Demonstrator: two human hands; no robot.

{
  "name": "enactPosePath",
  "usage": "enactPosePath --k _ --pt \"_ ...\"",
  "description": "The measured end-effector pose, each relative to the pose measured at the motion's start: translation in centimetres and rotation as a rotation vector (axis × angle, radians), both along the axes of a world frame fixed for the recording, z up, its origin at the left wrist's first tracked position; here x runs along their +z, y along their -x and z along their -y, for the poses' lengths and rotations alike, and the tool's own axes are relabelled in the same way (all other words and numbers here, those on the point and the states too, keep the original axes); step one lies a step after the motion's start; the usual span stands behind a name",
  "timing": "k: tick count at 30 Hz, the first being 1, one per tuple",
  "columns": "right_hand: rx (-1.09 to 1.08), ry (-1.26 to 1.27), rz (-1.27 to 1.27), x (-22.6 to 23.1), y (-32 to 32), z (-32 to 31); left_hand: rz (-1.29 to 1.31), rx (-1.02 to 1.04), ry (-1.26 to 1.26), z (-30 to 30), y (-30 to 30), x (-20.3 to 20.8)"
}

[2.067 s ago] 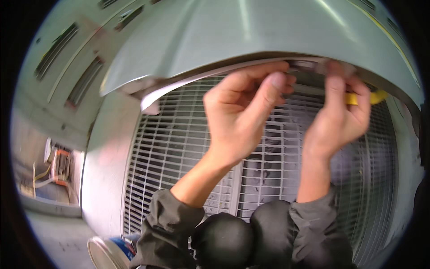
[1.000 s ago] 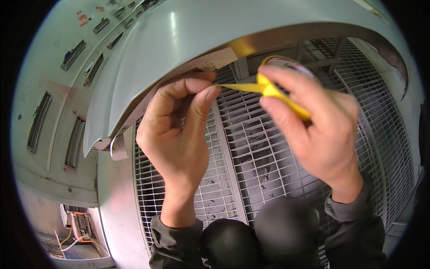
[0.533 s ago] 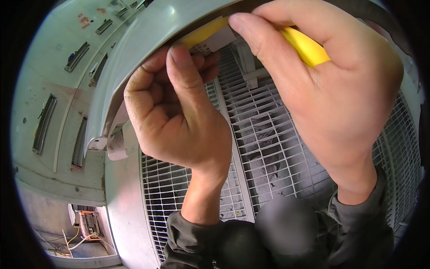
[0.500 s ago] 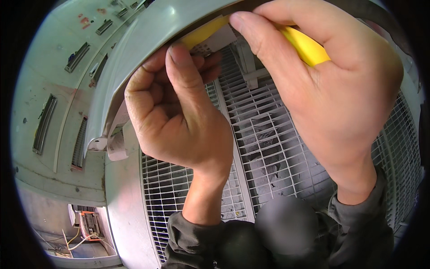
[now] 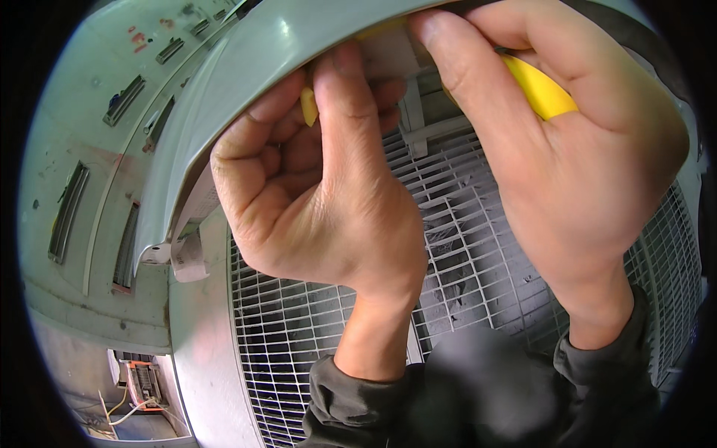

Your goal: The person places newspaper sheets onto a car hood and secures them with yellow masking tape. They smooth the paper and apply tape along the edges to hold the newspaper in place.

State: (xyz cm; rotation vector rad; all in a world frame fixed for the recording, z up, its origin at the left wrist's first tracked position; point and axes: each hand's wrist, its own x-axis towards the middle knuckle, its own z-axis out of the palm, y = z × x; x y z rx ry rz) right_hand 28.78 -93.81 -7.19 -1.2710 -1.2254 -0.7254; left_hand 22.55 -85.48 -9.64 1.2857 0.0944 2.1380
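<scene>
A grey, curved vehicle panel (image 5: 246, 56) arches across the top. My left hand (image 5: 328, 187) pinches its lower edge between thumb and fingers; a short end of yellow masking tape (image 5: 309, 107) pokes out there. Higher along that edge, my right hand (image 5: 575, 157) is closed around the yellow tape roll (image 5: 539, 88), most of which the palm hides. The right thumb tip rests by the panel edge. Between the two thumbs, only a thin sliver of yellow strip shows under the rim.
Below lies a metal floor grating (image 5: 291, 321) with a pale plate (image 5: 200, 336) along its left side. A greenish wall (image 5: 60, 112) with slotted fittings (image 5: 69, 213) stands at left. An orange-framed device with cables (image 5: 146, 384) sits at lower left.
My left hand has slid rightward and up along the panel edge, its thumb now pressed nearer the rim. The right hand has shifted slightly right. The yellow strip between them is now mostly hidden.
</scene>
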Motion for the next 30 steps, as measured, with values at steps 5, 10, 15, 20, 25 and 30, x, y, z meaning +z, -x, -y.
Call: enactPosePath --k 5,10,15,20,25,30 --pt "-0.018 -0.007 0.007 0.0 0.0 -0.2 -0.053 0.08 0.05 0.4 0.4 0.3" --pt "-0.033 -0.014 -0.002 0.1 -0.1 -0.4 -0.03 0.072 0.172 0.6 1.0 0.6" --pt "-0.047 -0.024 -0.006 0.4 -0.2 -0.3 -0.074 0.117 0.234 -0.1 2.8 0.7" --pt "-0.048 -0.01 -0.015 0.8 -0.1 -0.1 -0.105 -0.089 0.241 1.0 1.9 0.4" --pt "-0.044 0.143 -0.011 1.4 -0.1 0.7 -0.096 -0.057 0.198 1.9 0.5 1.0" --pt "0.258 -0.048 -0.502 0.2 0.9 -0.1 -0.113 -0.018 0.163 1.4 0.6 1.2"
